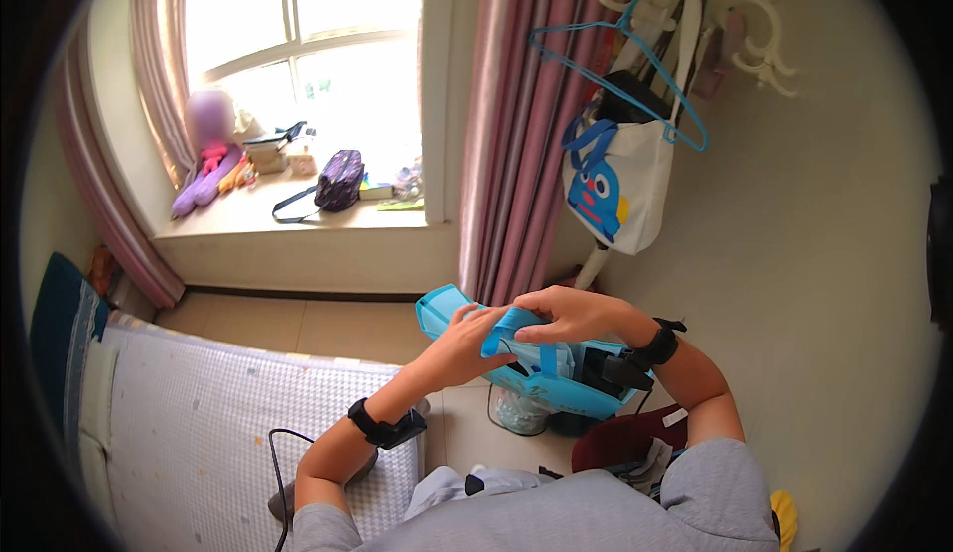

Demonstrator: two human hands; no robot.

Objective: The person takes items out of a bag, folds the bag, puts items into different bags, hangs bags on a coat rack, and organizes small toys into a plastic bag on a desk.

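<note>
A light-blue tote bag (pixel 566 396) hangs in front of me, tilted, with folded pale items and a black object (pixel 599 369) showing in its open top. My right hand (pixel 577 314) pinches its blue strap handle (pixel 514 321) between thumb and fingers. Close against the same handle is my left hand (pixel 465 347), its thumb below the strap and its fingers behind it. Part of the left grip is hidden by the strap. Black bands with small devices sit on both wrists.
To the left is a bed (pixel 246 433) with a checked cover. A white bag (pixel 625 187) and a blue hanger (pixel 633 53) hang from a white rack at right. Beyond stand a pink curtain (pixel 514 120) and a window sill (pixel 246 213) with a dark backpack (pixel 340 180).
</note>
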